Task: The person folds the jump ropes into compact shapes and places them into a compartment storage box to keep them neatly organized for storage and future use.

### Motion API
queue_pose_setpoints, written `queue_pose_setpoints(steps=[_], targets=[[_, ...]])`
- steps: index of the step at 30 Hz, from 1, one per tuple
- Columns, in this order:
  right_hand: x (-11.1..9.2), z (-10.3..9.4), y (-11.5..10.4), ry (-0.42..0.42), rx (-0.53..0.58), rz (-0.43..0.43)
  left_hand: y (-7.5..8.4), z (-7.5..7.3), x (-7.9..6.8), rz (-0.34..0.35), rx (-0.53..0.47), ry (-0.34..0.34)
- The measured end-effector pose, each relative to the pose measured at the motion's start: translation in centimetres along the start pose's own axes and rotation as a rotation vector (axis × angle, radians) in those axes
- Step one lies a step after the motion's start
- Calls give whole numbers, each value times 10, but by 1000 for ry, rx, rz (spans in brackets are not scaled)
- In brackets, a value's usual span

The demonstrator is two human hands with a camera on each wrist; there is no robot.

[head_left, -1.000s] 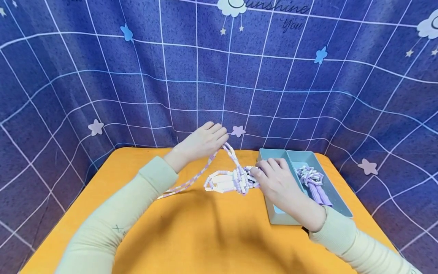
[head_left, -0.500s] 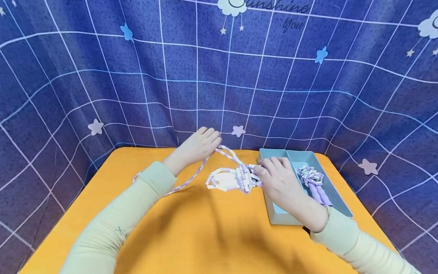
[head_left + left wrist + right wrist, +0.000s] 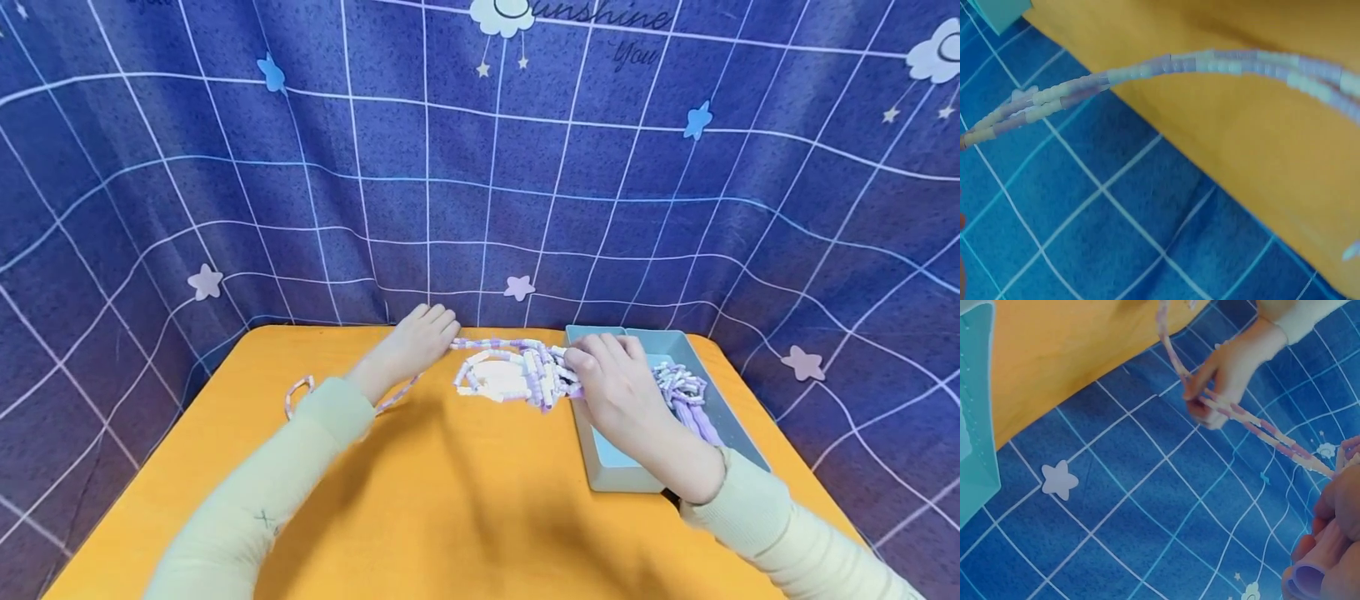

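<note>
A purple-and-white beaded jump rope, bundled in loops (image 3: 542, 375), hangs over the table. My right hand (image 3: 618, 383) grips the bundle at its right end, beside the box. The right wrist view shows a purple tubular handle (image 3: 1307, 581) in that hand's fingers. To the left, my left hand (image 3: 416, 342) holds a doubled strand (image 3: 491, 343) that runs nearly level from the bundle. Its fingers also show around the strand in the right wrist view. More of the rope trails behind the left wrist, with a small loop (image 3: 300, 387) near the table's left side.
On the right stands a grey-blue divided box (image 3: 611, 479). Its right compartment holds another beaded rope (image 3: 678, 387) with purple handles. An orange cloth covers the table (image 3: 420, 517), and a blue grid-patterned curtain (image 3: 465, 200) hangs behind it.
My left hand has moved left and down, drawing the doubled strand straighter and more level. A loop of trailing rope now shows on the left. The right hand has barely moved.
</note>
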State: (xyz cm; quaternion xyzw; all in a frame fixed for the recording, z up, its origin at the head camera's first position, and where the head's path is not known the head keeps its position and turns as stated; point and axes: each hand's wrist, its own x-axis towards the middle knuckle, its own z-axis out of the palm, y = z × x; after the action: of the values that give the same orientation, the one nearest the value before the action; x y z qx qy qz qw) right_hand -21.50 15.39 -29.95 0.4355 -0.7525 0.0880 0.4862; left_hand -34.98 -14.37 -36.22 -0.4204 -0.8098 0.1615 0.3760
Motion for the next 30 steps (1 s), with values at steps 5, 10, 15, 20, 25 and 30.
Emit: queue_pose_setpoints(steps=[5, 10, 15, 20, 25, 30], targets=[[2, -2, 2, -15, 33, 45, 20, 3, -8, 4, -64, -73], [6, -4, 4, -11, 32, 85, 37, 2, -10, 11, -73, -121], [7, -5, 8, -4, 1, 125, 55, -8, -8, 27, -135, -89], [9, -7, 14, -21, -48, 167, 72, -16, -8, 35, -173, -66], [9, -4, 19, -26, -107, 208, 91, -25, -10, 56, -150, -107], [6, 0, 24, -40, -173, 250, 108, -40, -8, 89, -90, -100]])
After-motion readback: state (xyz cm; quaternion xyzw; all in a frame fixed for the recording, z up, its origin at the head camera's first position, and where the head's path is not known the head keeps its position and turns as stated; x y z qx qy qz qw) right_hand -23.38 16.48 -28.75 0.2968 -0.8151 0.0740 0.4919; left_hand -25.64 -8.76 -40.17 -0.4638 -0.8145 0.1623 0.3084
